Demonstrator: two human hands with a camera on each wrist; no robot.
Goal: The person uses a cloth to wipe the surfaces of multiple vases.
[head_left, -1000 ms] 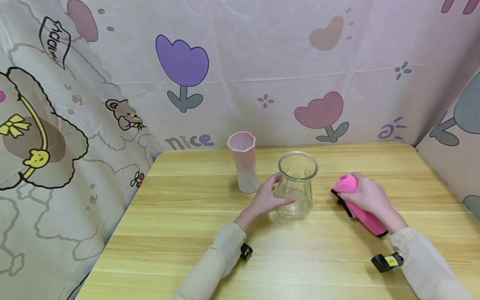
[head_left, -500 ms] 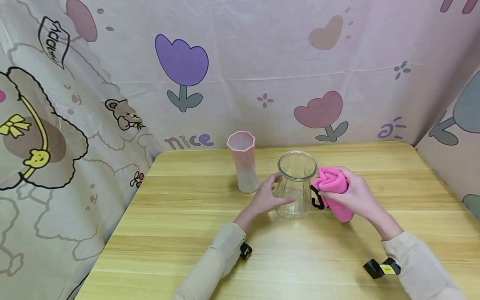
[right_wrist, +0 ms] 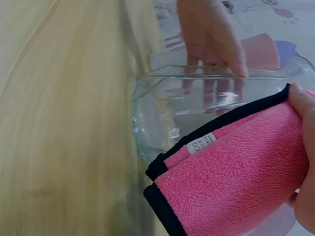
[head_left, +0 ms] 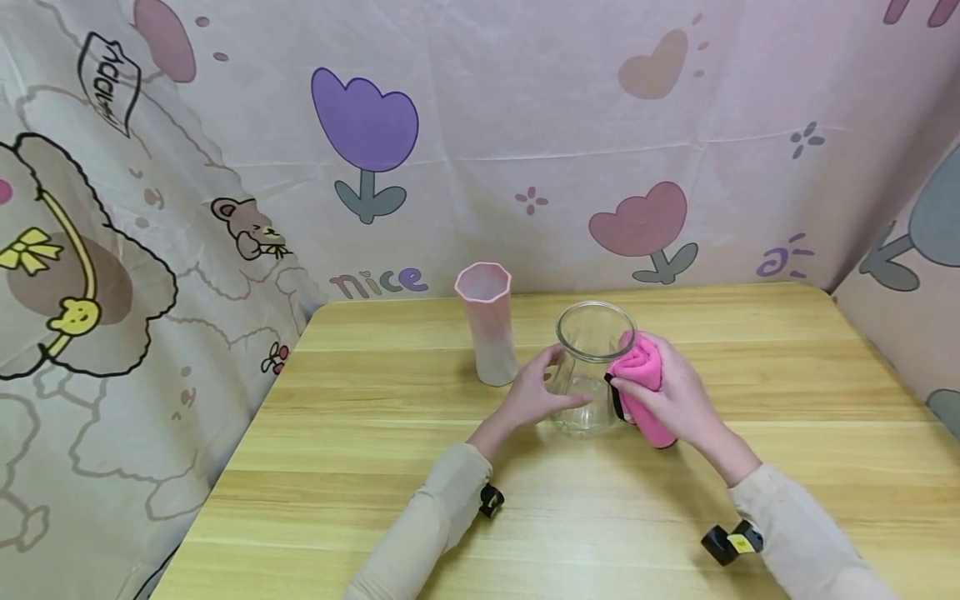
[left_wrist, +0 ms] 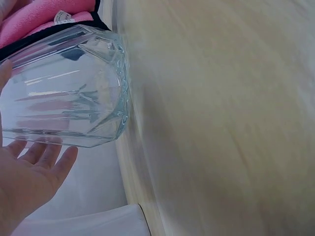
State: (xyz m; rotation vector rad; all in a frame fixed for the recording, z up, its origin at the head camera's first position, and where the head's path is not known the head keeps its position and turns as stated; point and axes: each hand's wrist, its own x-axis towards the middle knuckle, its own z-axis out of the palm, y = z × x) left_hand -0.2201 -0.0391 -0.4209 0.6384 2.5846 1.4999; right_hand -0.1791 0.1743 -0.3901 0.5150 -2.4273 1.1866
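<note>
Right grip (head_left: 678, 392) in the head view pinches a bunched pink cloth (head_left: 643, 367) between thumb and fingers, against the right side of a clear glass vase (head_left: 591, 371) below its rim. Left grip (head_left: 531, 396) cups the vase's other side, thumb across the front. The vase stands upright on the wooden tabletop (head_left: 360, 433), with a pink-and-white vase (head_left: 491, 333) upright to its left. Judging by this, the step is wiping the glass: best keep the left grip low and steady, and press only lightly so the vase does not tip. Printed on the backdrop (head_left: 487, 108) is the word "nice" (head_left: 378, 283); letters on a flag drawing (head_left: 111, 83) run askew and I cannot read them surely. A yellow sticker (head_left: 740, 543) at the right wrist is too small to read.

From the left wrist, the left grip's fingers lie apart along the glass. The cloth's black edging (left_wrist: 49, 34) sits against the far side, and its white tag (left_wrist: 63, 17) is illegible.

Seen from the right wrist, the cloth is folded, terry face outward, with edging and tag turned toward the glass. Turning the soft pile inward should wipe better and keep the tag from dragging. Its print shows, but I cannot make out a brand.
</note>
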